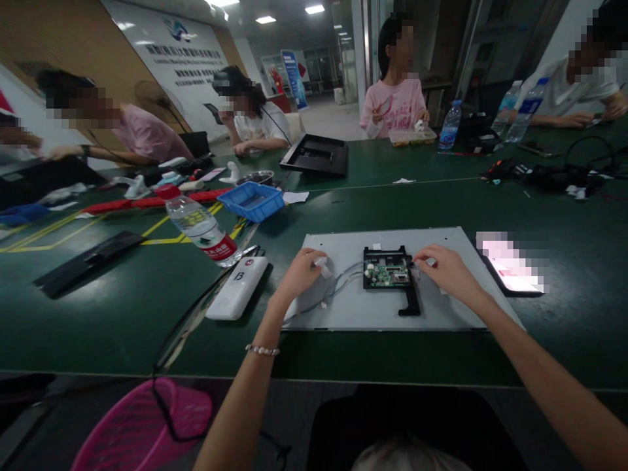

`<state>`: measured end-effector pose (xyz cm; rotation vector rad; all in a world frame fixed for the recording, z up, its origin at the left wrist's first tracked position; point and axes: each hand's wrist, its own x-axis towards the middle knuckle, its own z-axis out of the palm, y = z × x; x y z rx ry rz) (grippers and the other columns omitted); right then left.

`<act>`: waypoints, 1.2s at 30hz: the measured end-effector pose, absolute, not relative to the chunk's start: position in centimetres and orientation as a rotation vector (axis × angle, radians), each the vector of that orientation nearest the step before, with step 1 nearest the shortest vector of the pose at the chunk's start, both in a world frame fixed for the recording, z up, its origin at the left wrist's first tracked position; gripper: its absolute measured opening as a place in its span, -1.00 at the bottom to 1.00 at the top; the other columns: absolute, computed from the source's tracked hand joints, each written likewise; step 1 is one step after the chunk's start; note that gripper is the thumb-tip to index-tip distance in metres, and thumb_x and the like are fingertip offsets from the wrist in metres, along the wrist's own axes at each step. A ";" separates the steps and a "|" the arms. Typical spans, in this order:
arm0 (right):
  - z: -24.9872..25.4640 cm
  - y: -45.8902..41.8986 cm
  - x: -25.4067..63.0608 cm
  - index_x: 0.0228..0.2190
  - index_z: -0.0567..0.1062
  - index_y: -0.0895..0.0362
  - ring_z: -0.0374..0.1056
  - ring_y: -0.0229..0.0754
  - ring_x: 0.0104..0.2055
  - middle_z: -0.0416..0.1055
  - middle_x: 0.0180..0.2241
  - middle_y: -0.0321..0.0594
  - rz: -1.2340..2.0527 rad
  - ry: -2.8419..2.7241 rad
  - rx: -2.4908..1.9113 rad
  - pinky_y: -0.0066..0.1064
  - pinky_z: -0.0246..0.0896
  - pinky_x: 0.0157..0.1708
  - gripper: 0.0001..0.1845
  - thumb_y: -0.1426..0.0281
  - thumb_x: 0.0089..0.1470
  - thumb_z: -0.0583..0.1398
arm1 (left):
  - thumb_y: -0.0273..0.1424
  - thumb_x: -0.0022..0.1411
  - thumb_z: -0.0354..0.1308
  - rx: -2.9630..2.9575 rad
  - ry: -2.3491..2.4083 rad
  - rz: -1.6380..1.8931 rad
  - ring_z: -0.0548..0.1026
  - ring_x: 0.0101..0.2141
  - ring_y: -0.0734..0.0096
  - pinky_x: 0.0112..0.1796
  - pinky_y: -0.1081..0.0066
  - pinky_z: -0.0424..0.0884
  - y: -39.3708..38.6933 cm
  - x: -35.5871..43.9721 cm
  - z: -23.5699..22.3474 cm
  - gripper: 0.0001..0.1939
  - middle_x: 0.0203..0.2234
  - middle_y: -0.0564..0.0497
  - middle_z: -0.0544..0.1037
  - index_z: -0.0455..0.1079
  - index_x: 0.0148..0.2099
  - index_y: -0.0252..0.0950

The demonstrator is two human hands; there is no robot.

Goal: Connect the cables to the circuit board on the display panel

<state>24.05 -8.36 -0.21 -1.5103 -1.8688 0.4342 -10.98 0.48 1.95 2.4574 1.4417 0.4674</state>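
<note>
My left hand [300, 273] is closed, its fingertips on a crumpled whitish scrap [324, 265] above the left part of a flat grey panel [338, 311]. On the panel's middle lies a black bracket [412, 304] with a green circuit board [387, 276] in it. Thin grey cables [338, 282] run from the bracket's left side toward the panel's near left corner. My right hand [449, 269] is at the bracket's right edge, thumb and finger pinched together. What they grip is too small to make out; a pale translucent bit shows below them.
Left of the panel are a white power bank [238, 288] with a cable and a water bottle [199, 226]. A lit phone [513, 268] lies on the right. A blue basket [252, 201] and black tray-like casing [316, 156] sit farther back. A pink bin [142, 425] stands below the table edge.
</note>
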 end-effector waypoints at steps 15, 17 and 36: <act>1.9 -9.1 21.4 -0.16 0.47 0.06 0.30 -0.06 -0.04 0.38 -0.11 -0.13 0.329 -1.897 -1.341 -0.15 0.22 -0.02 -0.72 0.43 0.14 0.04 | -0.28 0.19 0.01 1.910 1.292 0.884 0.42 -0.41 0.44 -0.35 0.45 0.37 0.3 -11.0 2.6 -0.72 -0.34 -0.01 0.52 0.44 -0.15 -0.30; 1.8 -9.2 21.0 -0.12 0.45 0.04 0.28 -0.06 -0.01 0.37 -0.08 -0.14 0.334 -1.926 -1.320 -0.12 0.19 0.02 -0.70 0.43 0.15 0.04 | -0.27 0.17 0.05 1.860 1.192 0.841 0.41 -0.40 0.47 -0.35 0.46 0.37 -0.3 -10.7 2.9 -0.73 -0.33 -0.01 0.52 0.44 -0.16 -0.29; 1.6 -9.5 10.2 0.06 0.28 0.25 0.16 0.00 0.14 0.25 0.12 0.01 0.004 -2.687 -0.924 -0.15 0.06 0.12 -0.55 0.36 0.15 0.09 | -0.32 0.18 0.06 2.018 0.975 0.346 0.43 -0.44 0.53 -0.36 0.51 0.35 -0.7 -10.5 2.1 -0.75 -0.36 0.01 0.51 0.41 -0.14 -0.33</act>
